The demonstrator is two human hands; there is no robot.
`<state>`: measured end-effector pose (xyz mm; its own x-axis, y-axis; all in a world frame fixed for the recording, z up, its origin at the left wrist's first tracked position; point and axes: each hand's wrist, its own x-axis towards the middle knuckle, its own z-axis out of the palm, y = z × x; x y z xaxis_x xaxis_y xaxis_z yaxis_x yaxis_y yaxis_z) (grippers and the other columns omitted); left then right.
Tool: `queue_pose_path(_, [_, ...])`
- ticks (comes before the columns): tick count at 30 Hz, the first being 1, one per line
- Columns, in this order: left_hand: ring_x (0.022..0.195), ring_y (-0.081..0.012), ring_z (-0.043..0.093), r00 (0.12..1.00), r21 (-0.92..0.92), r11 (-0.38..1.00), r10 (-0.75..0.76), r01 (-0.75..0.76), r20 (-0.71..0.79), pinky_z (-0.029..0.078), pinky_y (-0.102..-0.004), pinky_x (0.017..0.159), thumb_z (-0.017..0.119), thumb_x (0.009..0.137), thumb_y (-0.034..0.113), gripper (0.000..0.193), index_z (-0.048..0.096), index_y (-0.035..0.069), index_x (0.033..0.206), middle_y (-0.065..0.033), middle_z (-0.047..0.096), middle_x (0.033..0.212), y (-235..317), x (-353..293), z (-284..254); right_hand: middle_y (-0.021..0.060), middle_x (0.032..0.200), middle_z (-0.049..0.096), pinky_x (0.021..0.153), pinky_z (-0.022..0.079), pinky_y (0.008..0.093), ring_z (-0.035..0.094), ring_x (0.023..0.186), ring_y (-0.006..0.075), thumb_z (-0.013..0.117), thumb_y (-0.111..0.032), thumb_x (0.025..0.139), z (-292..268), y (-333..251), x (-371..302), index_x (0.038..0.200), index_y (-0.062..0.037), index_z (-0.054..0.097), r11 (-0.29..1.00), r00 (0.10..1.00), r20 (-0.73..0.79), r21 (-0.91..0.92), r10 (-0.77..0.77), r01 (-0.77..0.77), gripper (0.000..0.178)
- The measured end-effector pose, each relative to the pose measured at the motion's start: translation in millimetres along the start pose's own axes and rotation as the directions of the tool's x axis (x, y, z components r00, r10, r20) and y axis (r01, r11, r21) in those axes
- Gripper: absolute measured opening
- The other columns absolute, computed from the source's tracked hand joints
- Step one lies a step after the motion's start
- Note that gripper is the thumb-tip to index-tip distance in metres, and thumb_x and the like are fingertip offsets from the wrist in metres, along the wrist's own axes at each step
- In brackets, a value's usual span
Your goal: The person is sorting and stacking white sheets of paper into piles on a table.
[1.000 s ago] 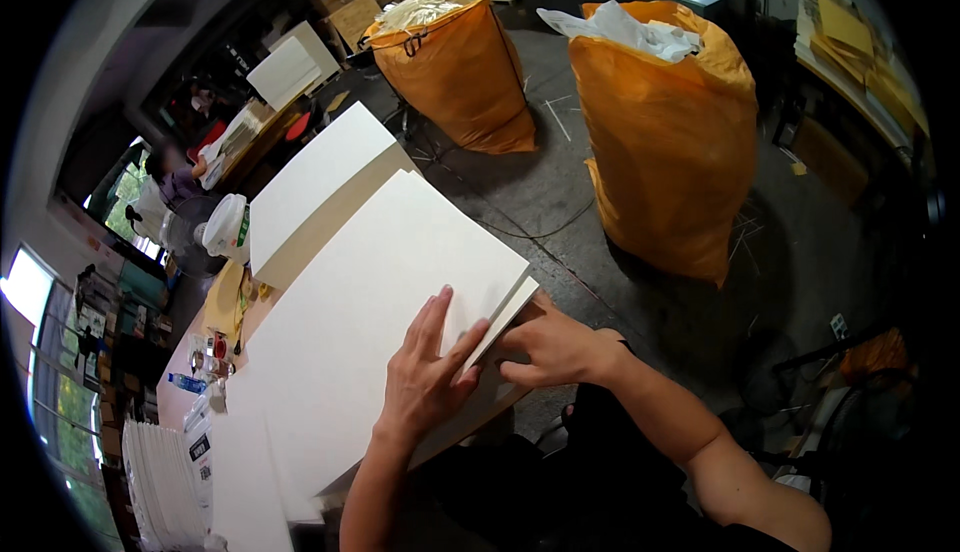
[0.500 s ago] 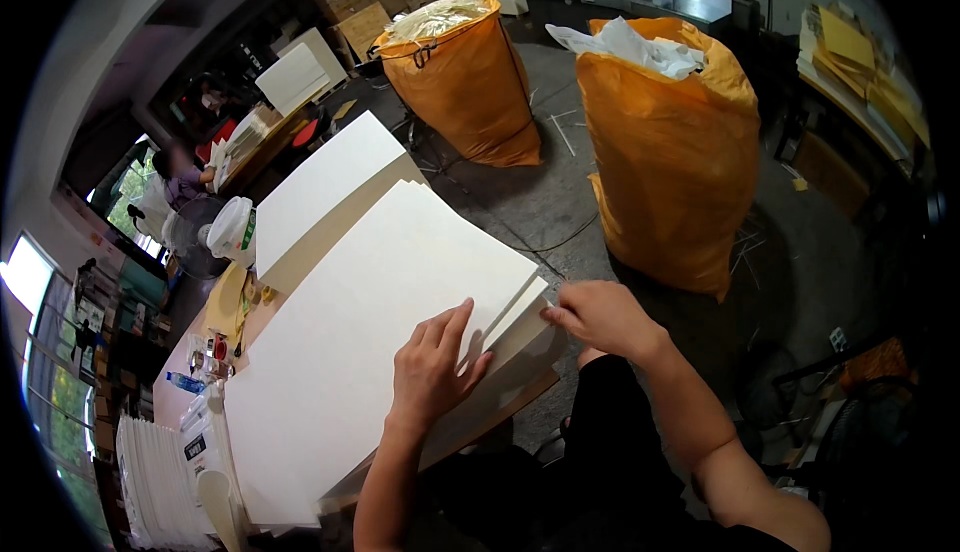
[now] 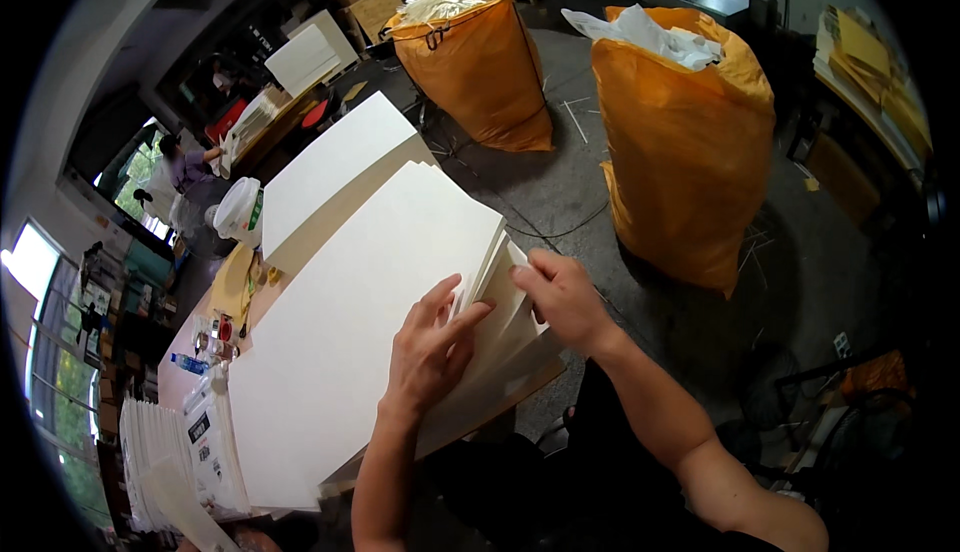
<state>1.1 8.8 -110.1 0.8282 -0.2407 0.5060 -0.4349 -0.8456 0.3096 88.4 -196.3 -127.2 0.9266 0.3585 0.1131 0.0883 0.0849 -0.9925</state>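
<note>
A broad stack of large white paper sheets (image 3: 350, 322) lies on the table in front of me. Its right edge is fanned apart, with several upper sheets bent up. My left hand (image 3: 432, 347) is closed at that edge, the raised sheets between its thumb and fingers. Just to the right, my right hand (image 3: 565, 297) pinches the corner of lower sheets, thumb on top and fingers curled out of sight beneath. How many sheets each hand has cannot be seen.
Behind stands a taller white paper stack (image 3: 340, 172). Left are a white bucket (image 3: 238, 210), a blue-capped bottle (image 3: 188, 363) and a pile of white folded material (image 3: 155, 457). Two orange sacks, one nearer (image 3: 685, 152) and one farther (image 3: 475, 72), stand on the floor. A person (image 3: 185, 167) sits far left.
My right hand has moved left, toward my left hand. The sheet edges between the hands have spread and bent upward; my left hand's fingers have curled from lying flatter. The view has shifted slightly.
</note>
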Motion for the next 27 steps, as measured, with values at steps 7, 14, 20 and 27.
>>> queue_pose_path(7, [0.118,-0.0386,0.065,0.994,-0.065,0.997,-0.037,0.045,0.106,0.057,-0.0472,0.099,0.092,0.075,0.026,0.052,0.072,0.015,0.122,-0.0178,0.055,0.142,13,6,-16,0.0003,0.064,0.058,0.049,0.040,0.0240,0.058,0.054,0.0097,0.061,-0.028,0.103,-12,3,9,0.078,-0.0091,0.059,0.911,0.969,0.217,0.366,0.114,-0.189,0.032])
queue_pose_path(14, [0.121,-0.0381,0.064,0.987,-0.074,0.995,-0.051,0.062,0.151,0.057,-0.0477,0.102,0.099,0.063,0.022,0.065,0.072,0.014,0.122,-0.0162,0.053,0.144,9,8,-19,-0.0001,0.064,0.057,0.050,0.040,0.0234,0.058,0.055,0.0092,0.061,-0.031,0.104,-15,1,9,0.078,-0.0097,0.059,0.923,0.962,0.243,0.329,0.121,-0.199,0.034])
queue_pose_path(20, [0.123,-0.0388,0.063,0.973,-0.069,0.996,-0.035,0.052,0.228,0.056,-0.0467,0.103,0.084,0.081,0.009,0.050,0.071,0.015,0.128,-0.0178,0.053,0.147,10,10,-24,-0.0001,0.066,0.059,0.049,0.042,0.0248,0.059,0.057,0.0094,0.061,-0.036,0.105,-21,1,6,0.079,-0.0099,0.058,0.931,0.964,0.262,0.334,0.056,-0.145,0.037])
queue_pose_path(27, [0.123,-0.0391,0.060,0.988,0.013,1.000,-0.021,0.019,0.150,0.055,-0.0468,0.102,0.068,0.090,0.006,0.044,0.071,0.023,0.130,-0.0207,0.048,0.153,12,5,-12,0.0012,0.066,0.061,0.049,0.044,0.0263,0.058,0.055,0.0099,0.065,-0.033,0.103,-5,8,1,0.077,-0.0080,0.058,0.994,0.992,0.067,0.001,-0.109,0.109,0.036])
